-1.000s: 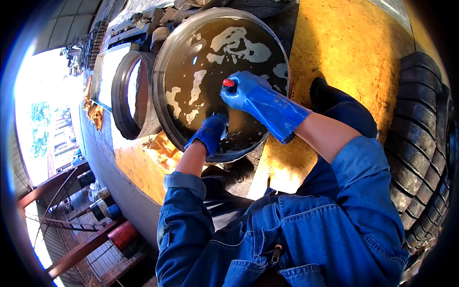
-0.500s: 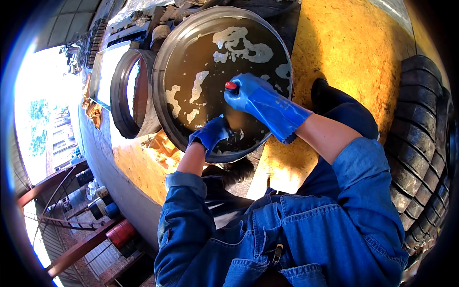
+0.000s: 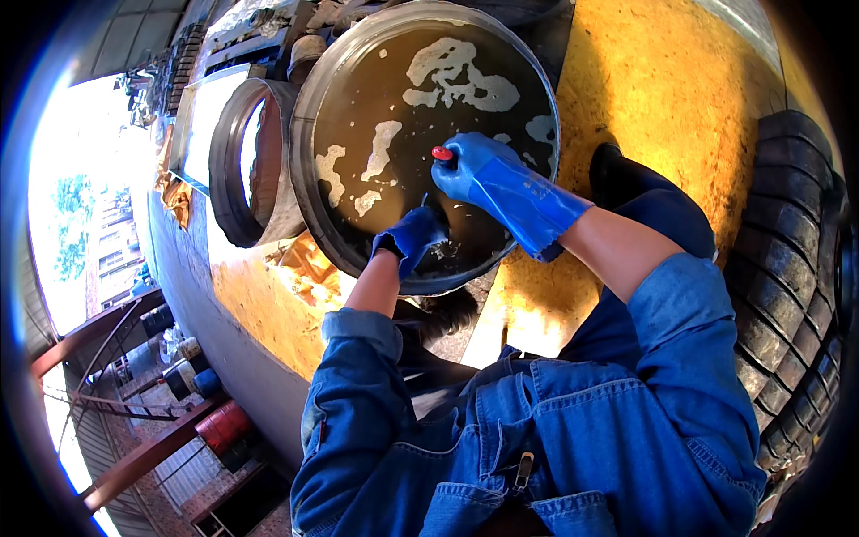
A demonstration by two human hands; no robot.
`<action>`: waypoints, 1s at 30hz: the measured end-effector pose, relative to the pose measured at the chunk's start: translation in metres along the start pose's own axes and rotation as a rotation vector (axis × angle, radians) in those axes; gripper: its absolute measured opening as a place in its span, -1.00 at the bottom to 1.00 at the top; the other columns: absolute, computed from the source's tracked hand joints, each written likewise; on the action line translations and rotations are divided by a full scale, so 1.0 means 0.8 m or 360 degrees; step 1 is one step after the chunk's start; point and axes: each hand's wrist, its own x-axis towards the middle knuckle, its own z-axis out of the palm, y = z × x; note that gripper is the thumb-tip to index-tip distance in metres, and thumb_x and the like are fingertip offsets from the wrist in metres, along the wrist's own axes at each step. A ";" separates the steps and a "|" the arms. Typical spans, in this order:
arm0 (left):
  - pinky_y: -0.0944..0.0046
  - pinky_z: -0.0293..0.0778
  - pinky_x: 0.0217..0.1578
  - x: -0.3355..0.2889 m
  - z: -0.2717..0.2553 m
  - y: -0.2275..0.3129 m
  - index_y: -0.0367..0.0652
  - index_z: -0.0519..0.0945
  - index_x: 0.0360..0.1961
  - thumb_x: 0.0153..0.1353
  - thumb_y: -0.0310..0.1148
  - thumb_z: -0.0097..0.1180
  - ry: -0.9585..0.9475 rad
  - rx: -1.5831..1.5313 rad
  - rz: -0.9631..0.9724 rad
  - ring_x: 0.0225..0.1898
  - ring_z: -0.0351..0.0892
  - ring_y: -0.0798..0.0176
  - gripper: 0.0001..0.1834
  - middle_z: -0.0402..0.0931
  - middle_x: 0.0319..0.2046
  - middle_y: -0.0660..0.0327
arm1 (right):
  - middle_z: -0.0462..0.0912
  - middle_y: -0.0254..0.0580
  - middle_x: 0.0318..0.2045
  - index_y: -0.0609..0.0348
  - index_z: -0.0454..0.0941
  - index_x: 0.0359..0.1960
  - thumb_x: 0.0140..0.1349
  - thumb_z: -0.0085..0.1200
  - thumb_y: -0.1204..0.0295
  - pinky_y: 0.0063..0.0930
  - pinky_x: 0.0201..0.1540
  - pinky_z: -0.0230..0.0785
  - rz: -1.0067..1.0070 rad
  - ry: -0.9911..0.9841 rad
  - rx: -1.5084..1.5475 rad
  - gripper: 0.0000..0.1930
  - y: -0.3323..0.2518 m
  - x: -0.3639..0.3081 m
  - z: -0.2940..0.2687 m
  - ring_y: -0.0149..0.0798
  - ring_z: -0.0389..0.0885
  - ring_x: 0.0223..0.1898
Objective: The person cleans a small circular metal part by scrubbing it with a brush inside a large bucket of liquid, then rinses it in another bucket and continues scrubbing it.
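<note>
A wide round tub (image 3: pixel 304 134) holds murky brown water with patches of pale foam (image 3: pixel 383 148). My right hand (image 3: pixel 474 170), in a long blue rubber glove, is closed over the water around a tool with a red handle end (image 3: pixel 442 154). The rest of that tool is hidden by the glove and the water, so its kind does not show. Just to the left and nearer to me, my left hand (image 3: pixel 417 236) in a blue glove reaches into the water by the near rim. Its fingers are under the surface, and what they touch cannot be seen.
Left of the tub stands a large hollow metal ring (image 3: pixel 234 170). Crumpled brown-yellow material (image 3: pixel 309 268) lies by the near left rim. Big black tires (image 3: pixel 783 233) stand at the right on yellow flooring (image 3: pixel 662 80). A red drum (image 3: pixel 224 428) is at the lower left.
In the picture the tub and surroundings have shifted slightly upward. Both hands have moved a little to the right; the left has also shifted toward the right hand. The right hand keeps its grip.
</note>
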 end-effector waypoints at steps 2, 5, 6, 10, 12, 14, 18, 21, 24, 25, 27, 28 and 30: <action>0.03 0.53 0.14 -0.010 -0.020 0.022 -0.21 0.67 0.05 0.30 -0.31 0.14 -0.0029 -0.0036 -0.0067 0.18 0.59 -0.14 -0.66 0.62 0.10 -0.12 | 0.72 0.11 -0.38 0.14 0.68 -0.33 0.20 0.15 0.16 -0.05 -0.18 0.54 0.0026 -0.0020 -0.0024 -0.71 -0.001 -0.001 -0.004 0.23 0.70 -0.26; 0.03 0.47 0.15 0.009 -0.010 0.010 -0.21 0.63 0.07 0.34 -0.29 0.09 -0.0236 -0.0053 -0.0257 0.19 0.59 -0.14 -0.66 0.63 0.09 -0.08 | 0.73 0.10 -0.34 0.12 0.69 -0.30 0.21 0.15 0.15 -0.03 -0.16 0.55 0.0073 -0.0014 -0.0078 -0.70 -0.006 -0.003 -0.005 0.22 0.71 -0.23; 0.02 0.45 0.15 0.020 -0.005 0.008 -0.21 0.61 0.07 0.36 -0.28 0.07 -0.0345 -0.0053 -0.0337 0.20 0.59 -0.13 -0.66 0.64 0.08 -0.05 | 0.73 0.10 -0.33 0.11 0.70 -0.28 0.21 0.14 0.14 -0.02 -0.14 0.55 0.0105 -0.0016 -0.0098 -0.70 -0.005 -0.003 -0.006 0.22 0.71 -0.21; 0.11 0.50 -0.13 0.040 0.055 -0.063 -0.26 0.67 -0.13 0.26 -0.44 0.15 -0.0106 -0.0321 -0.0239 -0.16 0.66 0.11 -0.80 0.68 -0.21 0.05 | 0.75 0.08 -0.26 0.05 0.72 -0.23 0.22 0.12 0.14 -0.01 -0.07 0.58 0.0071 -0.0044 -0.0217 -0.70 0.000 -0.003 -0.009 0.21 0.72 -0.16; 0.14 0.50 -0.21 0.054 0.082 -0.109 -0.26 0.70 -0.23 0.23 -0.48 0.18 0.0017 -0.0095 0.0061 -0.26 0.65 0.20 -0.87 0.67 -0.31 0.11 | 0.76 0.06 -0.24 0.02 0.72 -0.20 0.22 0.12 0.14 -0.02 -0.03 0.58 0.0113 -0.0153 -0.0252 -0.71 -0.005 -0.004 -0.010 0.19 0.73 -0.13; 0.16 0.52 -0.24 0.056 0.103 -0.146 -0.24 0.72 -0.27 0.24 -0.49 0.21 0.0181 -0.0154 0.0106 -0.28 0.67 0.22 -0.90 0.68 -0.34 0.13 | 0.77 0.04 -0.23 -0.01 0.73 -0.17 0.22 0.13 0.14 -0.03 0.00 0.59 0.0131 -0.0251 -0.0327 -0.71 -0.006 -0.005 -0.003 0.18 0.74 -0.11; 0.18 0.57 -0.23 0.050 0.075 -0.111 -0.21 0.73 -0.19 0.25 -0.48 0.24 0.0443 -0.1100 -0.0243 -0.24 0.71 0.17 -0.87 0.71 -0.28 0.12 | 0.77 0.05 -0.24 0.07 0.73 -0.19 0.19 0.18 0.17 -0.09 -0.06 0.58 0.0171 -0.0105 -0.0376 -0.70 0.043 0.015 0.008 0.14 0.76 -0.14; 0.19 0.59 -0.22 -0.008 0.031 -0.070 -0.20 0.73 -0.12 0.26 -0.48 0.25 0.0608 -0.1877 -0.0374 -0.21 0.73 0.15 -0.82 0.73 -0.24 0.12 | 0.77 0.08 -0.26 0.14 0.73 -0.21 0.21 0.15 0.13 -0.15 -0.12 0.55 0.0012 -0.0178 -0.0003 -0.65 0.031 0.037 0.001 0.06 0.76 -0.18; 0.20 0.62 -0.21 -0.037 0.020 -0.048 -0.20 0.72 -0.05 0.27 -0.47 0.27 0.0712 -0.2334 -0.0371 -0.18 0.75 0.12 -0.77 0.74 -0.20 0.12 | 0.70 -0.25 -0.51 0.14 0.73 -0.31 0.23 0.18 0.23 -0.28 -0.23 0.50 -0.0239 -0.0262 0.0224 -0.76 -0.017 0.027 -0.015 -0.34 0.63 -0.44; 0.20 0.62 -0.21 -0.046 0.018 -0.046 -0.20 0.72 -0.03 0.27 -0.47 0.27 0.0728 -0.2394 -0.0369 -0.17 0.76 0.11 -0.76 0.74 -0.19 0.12 | 0.68 -0.34 -0.48 0.12 0.73 -0.28 0.26 0.21 0.21 -0.38 -0.21 0.51 -0.0328 -0.0339 0.0539 -0.76 -0.034 0.011 -0.013 -0.44 0.57 -0.42; 0.19 0.65 -0.18 -0.053 0.014 -0.048 -0.23 0.64 0.14 0.30 -0.41 0.31 0.0658 -0.2344 -0.0386 -0.10 0.76 0.07 -0.61 0.74 -0.08 0.13 | 0.72 -0.31 -0.40 0.12 0.73 -0.17 0.28 0.24 0.14 -0.39 -0.14 0.53 -0.0519 -0.0466 0.0487 -0.69 -0.057 -0.007 0.000 -0.44 0.60 -0.36; 0.18 0.66 -0.15 -0.055 0.015 -0.055 -0.24 0.65 0.13 0.33 -0.43 0.28 0.0640 -0.2367 -0.0310 -0.11 0.76 0.08 -0.65 0.73 -0.07 0.12 | 0.73 -0.29 -0.39 0.12 0.73 -0.14 0.29 0.25 0.12 -0.38 -0.12 0.54 -0.0670 -0.0448 0.0486 -0.67 -0.059 -0.012 0.013 -0.43 0.62 -0.34; 0.17 0.68 -0.10 -0.057 0.019 -0.064 -0.28 0.65 0.11 0.37 -0.47 0.22 0.0642 -0.2450 -0.0202 -0.11 0.77 0.10 -0.69 0.73 -0.04 0.09 | 0.78 -0.20 -0.32 0.12 0.73 -0.11 0.26 0.26 0.06 -0.32 -0.07 0.56 -0.0556 -0.0450 0.0482 -0.61 -0.064 -0.011 0.028 -0.31 0.71 -0.28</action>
